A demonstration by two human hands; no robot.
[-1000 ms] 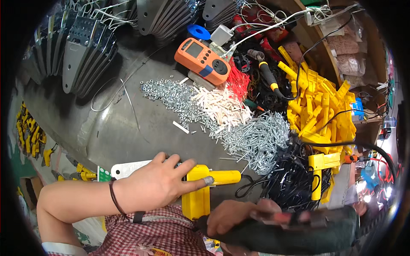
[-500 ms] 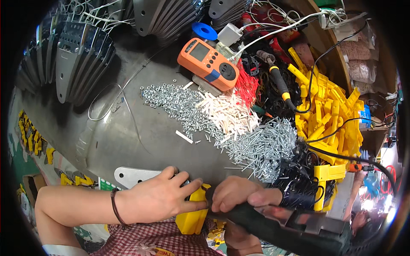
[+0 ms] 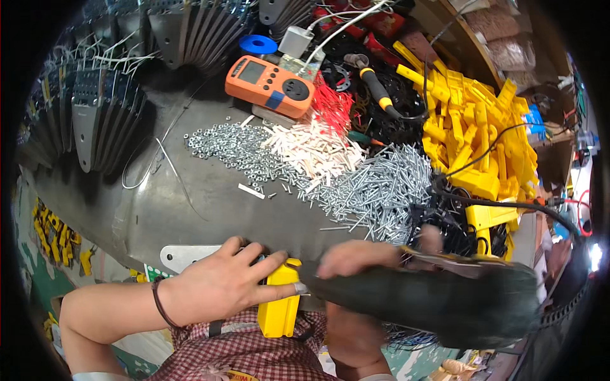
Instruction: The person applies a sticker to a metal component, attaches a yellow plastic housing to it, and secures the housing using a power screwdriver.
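Note:
My left hand (image 3: 225, 286) rests over a yellow plastic part (image 3: 279, 305) at the near edge of the grey bench, fingers holding it down. My right hand (image 3: 362, 260) grips a dark green power screwdriver (image 3: 445, 298), whose tip meets the yellow part beside my left fingers. A black cable (image 3: 483, 203) runs from the tool off to the right. A white metal plate (image 3: 184, 256) pokes out just left of my left hand.
Piles of silver screws (image 3: 381, 190), small nuts (image 3: 229, 149) and white plugs (image 3: 314, 152) lie mid-bench. An orange meter (image 3: 270, 86) stands behind them, a heap of yellow plastic parts (image 3: 476, 127) at the right, and fanned grey metal brackets (image 3: 95, 120) at the left.
My right hand has swung the screwdriver up and leftward until its tip reaches the yellow part. My left hand slid farther over that part, covering most of it.

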